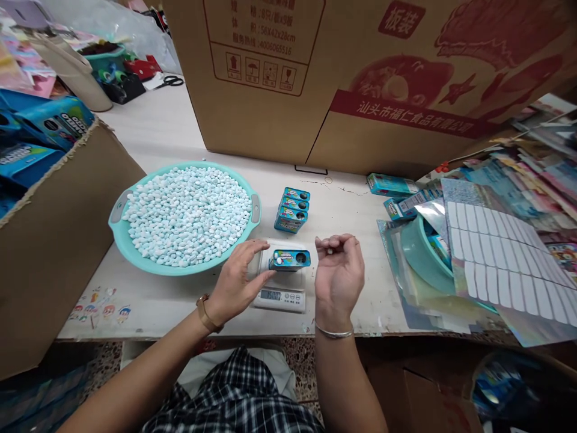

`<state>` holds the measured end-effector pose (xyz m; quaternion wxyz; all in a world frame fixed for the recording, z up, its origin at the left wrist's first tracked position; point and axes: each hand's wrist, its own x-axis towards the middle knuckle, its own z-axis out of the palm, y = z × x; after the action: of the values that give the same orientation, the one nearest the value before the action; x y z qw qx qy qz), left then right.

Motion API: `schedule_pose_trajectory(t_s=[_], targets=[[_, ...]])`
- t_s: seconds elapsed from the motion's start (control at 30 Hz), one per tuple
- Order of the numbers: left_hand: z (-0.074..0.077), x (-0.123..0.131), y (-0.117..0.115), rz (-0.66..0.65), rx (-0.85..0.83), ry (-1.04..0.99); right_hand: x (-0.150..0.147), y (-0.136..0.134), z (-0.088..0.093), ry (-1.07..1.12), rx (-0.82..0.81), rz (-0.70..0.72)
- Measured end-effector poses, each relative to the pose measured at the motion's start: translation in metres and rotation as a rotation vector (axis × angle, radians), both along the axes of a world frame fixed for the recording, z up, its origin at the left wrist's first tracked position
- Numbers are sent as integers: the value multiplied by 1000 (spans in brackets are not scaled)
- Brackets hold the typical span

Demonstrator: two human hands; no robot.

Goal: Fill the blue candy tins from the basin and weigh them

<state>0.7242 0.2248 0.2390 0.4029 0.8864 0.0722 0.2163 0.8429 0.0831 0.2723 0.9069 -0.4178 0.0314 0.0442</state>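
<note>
A small blue candy box (290,260) lies on a white digital scale (280,294) whose display is lit. My left hand (237,282) rests on the scale's left side, fingers curled against the end of the box. My right hand (339,270) hovers just right of the box, palm up, fingers curled in a loose pinch on a few small white candies. A teal basin (118,240) heaped with white and pale blue candies sits to the left. Three more of the blue boxes (292,209) stand in a row behind the scale.
A large printed cardboard carton (360,78) stands behind. An open carton with blue boxes (40,198) is at the left. At the right lie sticker sheets (500,246), a teal bowl (417,252) and loose blue boxes (391,184). Scissors (171,80) lie far back.
</note>
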Motion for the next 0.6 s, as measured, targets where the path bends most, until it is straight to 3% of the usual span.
schedule_pose_trajectory(t_s=[0.13,0.3,0.6], targets=[[-6,-11,4,34,-10,50,17,-23,-2,228,204,22],[-3,-21,3,30,-9,48,33,-53,-25,476,401,71],[1,-24,-1,29,-23,73,29,-80,-73,573,253,-48]])
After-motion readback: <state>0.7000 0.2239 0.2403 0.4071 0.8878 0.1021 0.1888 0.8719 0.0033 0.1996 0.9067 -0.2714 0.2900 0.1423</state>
